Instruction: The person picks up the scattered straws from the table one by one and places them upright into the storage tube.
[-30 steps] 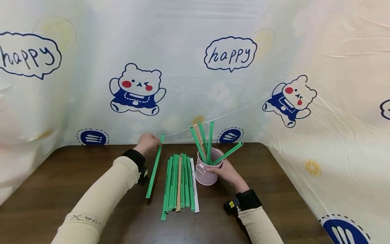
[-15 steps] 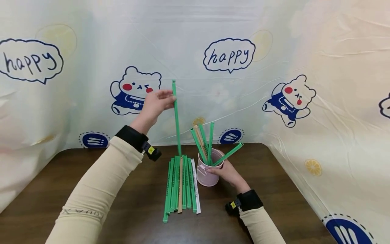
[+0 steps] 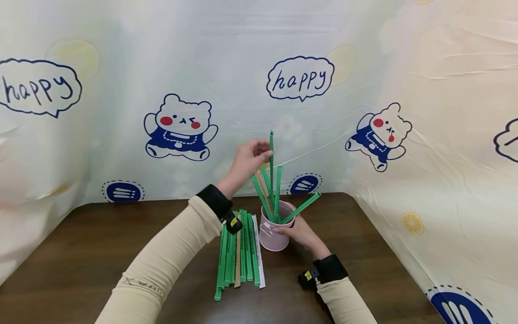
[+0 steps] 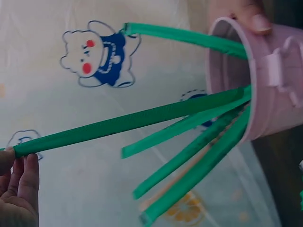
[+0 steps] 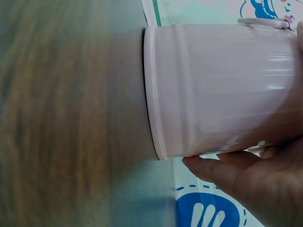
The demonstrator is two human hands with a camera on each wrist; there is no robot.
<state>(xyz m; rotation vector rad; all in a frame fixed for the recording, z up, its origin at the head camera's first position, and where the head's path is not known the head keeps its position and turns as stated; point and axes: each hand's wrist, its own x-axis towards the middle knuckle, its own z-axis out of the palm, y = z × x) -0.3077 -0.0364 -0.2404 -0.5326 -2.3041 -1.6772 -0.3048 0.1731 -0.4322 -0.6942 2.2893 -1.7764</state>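
Note:
The left hand (image 3: 250, 161) pinches a green stick (image 3: 271, 157) near its top, held upright over a pink bucket (image 3: 274, 240). In the left wrist view that stick (image 4: 128, 122) reaches from the fingers of the left hand (image 4: 21, 194) to the bucket's mouth, its lower end at or inside the rim. Several other green sticks and a tan one lean in the bucket. Around the bucket's right side the right hand (image 3: 301, 231) grips it. The right wrist view has the right hand (image 5: 251, 177) against the bucket wall (image 5: 227, 85).
Left of the bucket, a row of green sticks (image 3: 221, 270) with a tan stick (image 3: 238, 270) and a white stick (image 3: 259, 261) lies on the brown table (image 3: 101, 252), partly behind the left wrist. A printed cloth (image 3: 243, 67) hangs behind and beside the table.
The left hand has lifted the green stick off the table left of the row, and carried it rightward to the bucket. The right hand keeps its hold on the bucket.

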